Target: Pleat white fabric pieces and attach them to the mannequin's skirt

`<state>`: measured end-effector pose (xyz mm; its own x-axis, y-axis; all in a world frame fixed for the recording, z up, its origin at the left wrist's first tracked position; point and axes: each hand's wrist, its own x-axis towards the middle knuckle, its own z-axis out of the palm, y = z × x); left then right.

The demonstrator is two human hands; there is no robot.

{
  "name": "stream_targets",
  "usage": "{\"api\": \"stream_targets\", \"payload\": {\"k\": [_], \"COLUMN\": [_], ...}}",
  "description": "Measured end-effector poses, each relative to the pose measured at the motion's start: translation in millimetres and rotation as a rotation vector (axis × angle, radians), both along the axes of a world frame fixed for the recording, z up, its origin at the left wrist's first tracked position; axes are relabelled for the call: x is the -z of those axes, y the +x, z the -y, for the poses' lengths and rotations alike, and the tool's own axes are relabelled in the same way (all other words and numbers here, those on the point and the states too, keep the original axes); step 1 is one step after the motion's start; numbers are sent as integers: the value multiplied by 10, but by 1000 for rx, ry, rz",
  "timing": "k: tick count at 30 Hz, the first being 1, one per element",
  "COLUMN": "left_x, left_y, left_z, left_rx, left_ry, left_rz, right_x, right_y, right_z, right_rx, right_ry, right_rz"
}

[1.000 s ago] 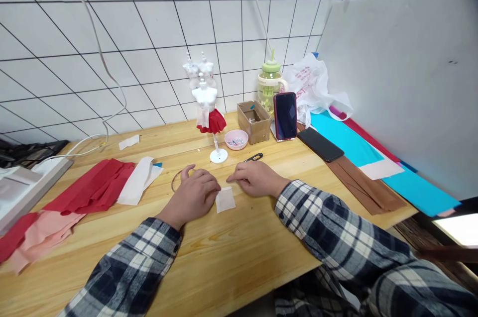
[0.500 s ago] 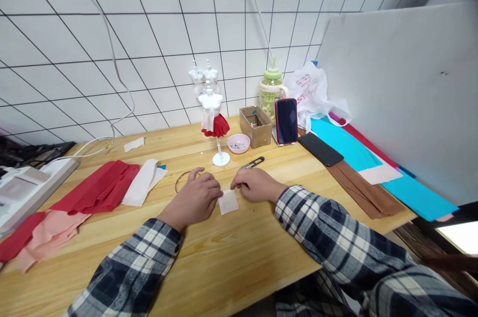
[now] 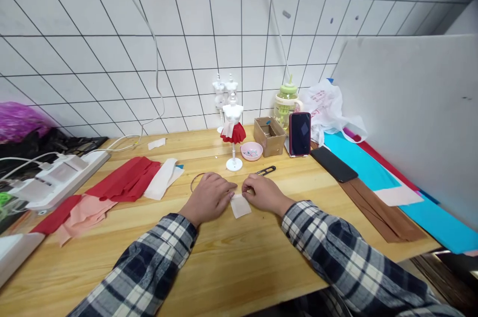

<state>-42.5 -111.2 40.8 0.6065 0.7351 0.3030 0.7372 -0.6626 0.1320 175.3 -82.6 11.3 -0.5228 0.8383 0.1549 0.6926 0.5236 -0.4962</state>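
Note:
A small white fabric square (image 3: 241,207) lies on the wooden table between my hands. My left hand (image 3: 211,198) is closed at its upper left corner, thumb and forefinger together on the edge. At the upper right corner, my right hand (image 3: 266,194) has its fingers curled in a pinch on the cloth's edge. Just beyond the right hand are black thread snips (image 3: 266,170), partly hidden by it. A thin ring-shaped band (image 3: 192,182) shows behind my left hand. Farther back stands a small white mannequin (image 3: 233,114) wearing a red and white skirt (image 3: 234,133).
A pink bowl of beads (image 3: 251,152), a cardboard box (image 3: 269,138), a propped phone (image 3: 299,134) and a green-lidded bottle (image 3: 286,103) stand at the back. Red cloth (image 3: 127,180) and a power strip (image 3: 67,180) lie left. Brown cloth (image 3: 381,210) and blue cloth (image 3: 440,222) lie right.
The view has tilted up and turned left, so everything sits farther right in the picture. My left forefinger has straightened along the fabric's top edge; the right fingers have curled onto its corner.

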Motion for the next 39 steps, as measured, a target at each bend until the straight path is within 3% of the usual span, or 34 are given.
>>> {"api": "stream_targets", "payload": {"k": [3,8,14,22,29,34,39], "left_x": [33,128,111,109,159,88,-38], "left_y": [-41,-63,-52,103,117,116,131], "left_z": [-31,-102,-83,25,22,50,123], "left_rx": [-112,-185,-154,-161,-141,-128,-108], "left_ry": [-90,-103,-91,-116,-214,-12,235], "left_rz": [91,45,73,58,230,107,-27], "right_x": [2,-8,-2,-17,-94,-133,-142], "right_y": [25,27,31,-9,11,33,20], "right_z": [-21,-14,14,38,88,130,126], "right_rx": [-15,-31,-78,-98,-129,-150,-147], "right_ry": [-15,-12,64,161,259,286,375], "right_rz": [-40,-59,27,-32,-39,-166,-82]}}
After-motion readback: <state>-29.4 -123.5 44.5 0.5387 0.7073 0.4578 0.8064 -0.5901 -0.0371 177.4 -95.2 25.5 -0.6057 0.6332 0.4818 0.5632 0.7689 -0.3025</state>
